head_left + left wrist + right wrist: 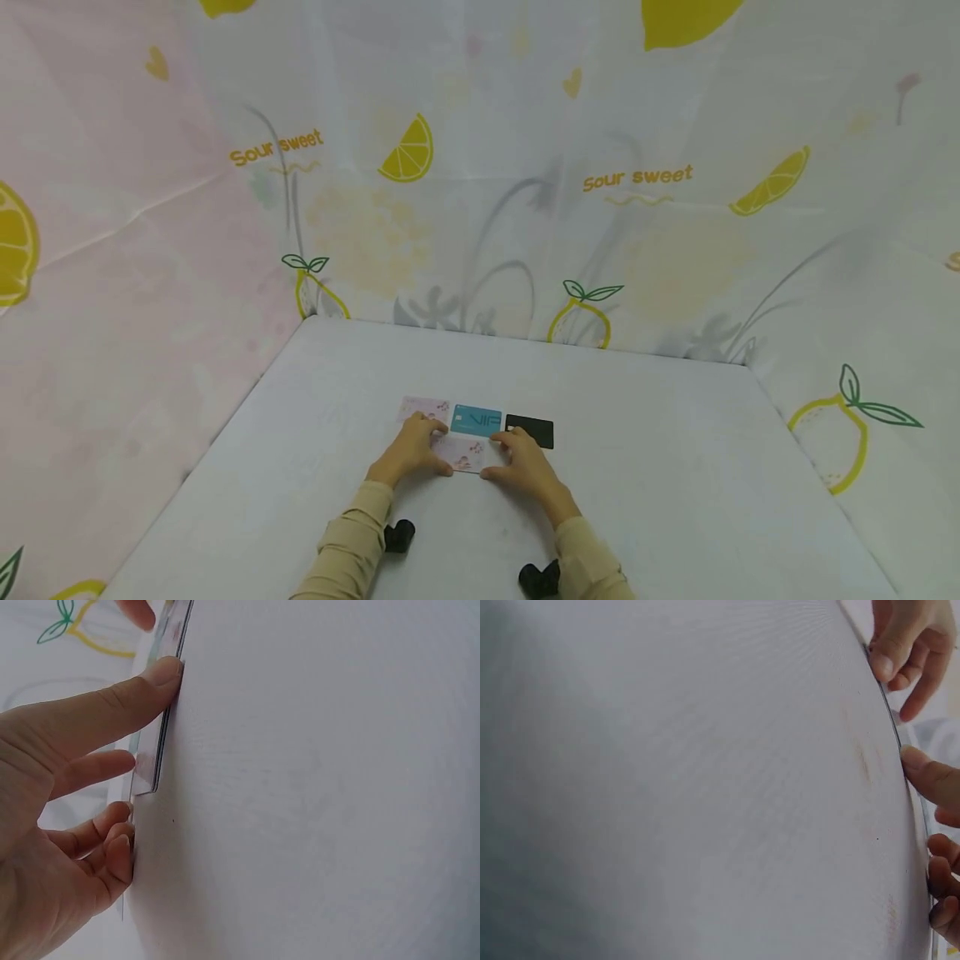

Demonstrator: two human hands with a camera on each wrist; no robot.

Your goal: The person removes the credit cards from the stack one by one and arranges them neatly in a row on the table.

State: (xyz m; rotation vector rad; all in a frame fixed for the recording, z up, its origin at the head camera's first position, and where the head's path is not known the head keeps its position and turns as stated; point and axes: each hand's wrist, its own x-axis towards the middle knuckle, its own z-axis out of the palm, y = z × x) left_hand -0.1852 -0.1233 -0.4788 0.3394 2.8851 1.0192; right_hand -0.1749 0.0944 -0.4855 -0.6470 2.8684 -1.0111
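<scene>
White tabletop (675,467) | lemon-print backdrop (495,108) behind it | orange "Sour sweet" lettering (637,177) on backdrop, twice

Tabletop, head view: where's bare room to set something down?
Free: between black card and right edge of tabletop; between blue VIP card and lemon-print backdrop. Crowded: around lower pink card, between left hand and right hand.

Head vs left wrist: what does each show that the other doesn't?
Head only: beige sleeves, "Sour sweet" lettering, readable VIP on the blue card.
Left wrist only: a close side-on look at the dark edge lines of the near pink card.
Both: that card, the left hand, the right hand (one finger in left wrist), white table, leafy lemon print.
</scene>
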